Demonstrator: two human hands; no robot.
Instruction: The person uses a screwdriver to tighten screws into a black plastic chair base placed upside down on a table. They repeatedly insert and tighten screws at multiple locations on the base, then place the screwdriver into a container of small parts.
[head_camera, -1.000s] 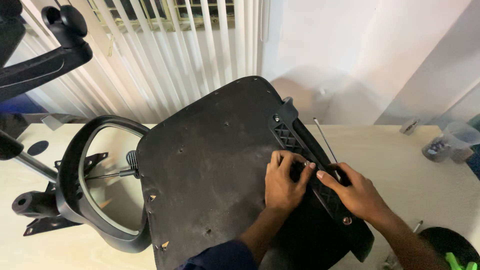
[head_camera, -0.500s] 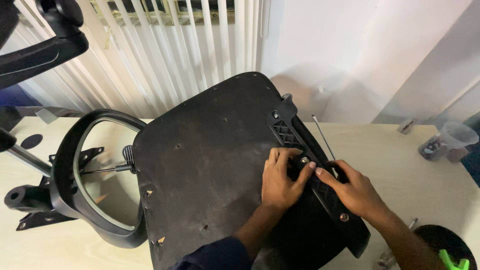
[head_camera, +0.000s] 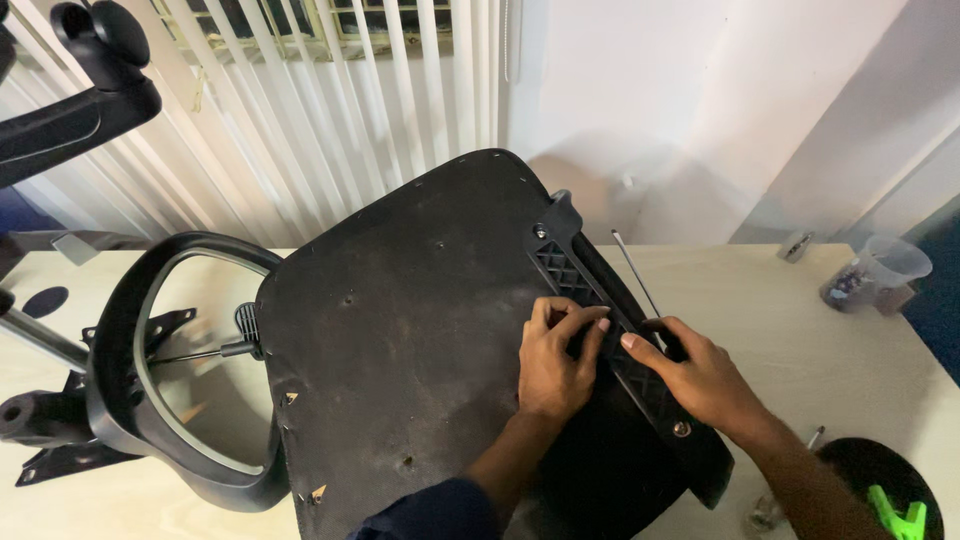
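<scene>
Centrally, the black ribbed bracket (head_camera: 610, 330) lies along the right edge of the upturned seat base (head_camera: 400, 340) on the pale table (head_camera: 800, 310). Your left hand (head_camera: 555, 365) presses flat on it, fingers spread; your right hand (head_camera: 700, 375) pinches its middle, grasping no tool. One bolt sits at each visible end (tightness cannot be judged). A loose armrest (head_camera: 150, 370) and screwdriver (head_camera: 635, 275) lie aside, unused.

head cam | looks steeply down, forward | close over seat base (head_camera: 400, 340) | single view
</scene>
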